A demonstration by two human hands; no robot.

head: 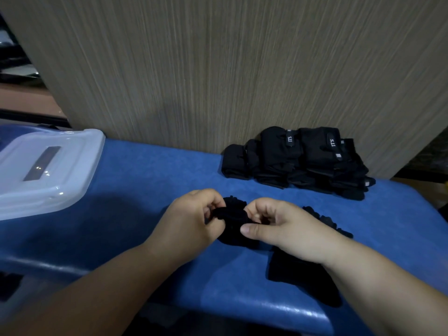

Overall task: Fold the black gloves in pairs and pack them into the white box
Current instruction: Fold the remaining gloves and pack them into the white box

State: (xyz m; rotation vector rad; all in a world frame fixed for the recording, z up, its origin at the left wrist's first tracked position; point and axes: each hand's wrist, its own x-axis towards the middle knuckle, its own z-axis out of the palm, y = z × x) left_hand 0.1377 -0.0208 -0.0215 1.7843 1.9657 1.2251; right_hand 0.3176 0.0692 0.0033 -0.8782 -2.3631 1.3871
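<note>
A black glove (232, 223) lies bunched on the blue padded table (145, 190) in the middle of the view. My left hand (191, 219) pinches its left side and my right hand (283, 226) pinches its right side, fingers curled on the fabric. A second black glove (303, 280) lies flat under my right wrist, its fingers showing past the hand. A stack of several folded black gloves (298, 161) stands at the back right against the wall. The white translucent box (46, 170) sits at the left with its lid on.
A wood-grain panel (218, 69) rises right behind the table. The table's front edge (266, 309) runs just below my forearms. Its right end drops off near the far right of the view.
</note>
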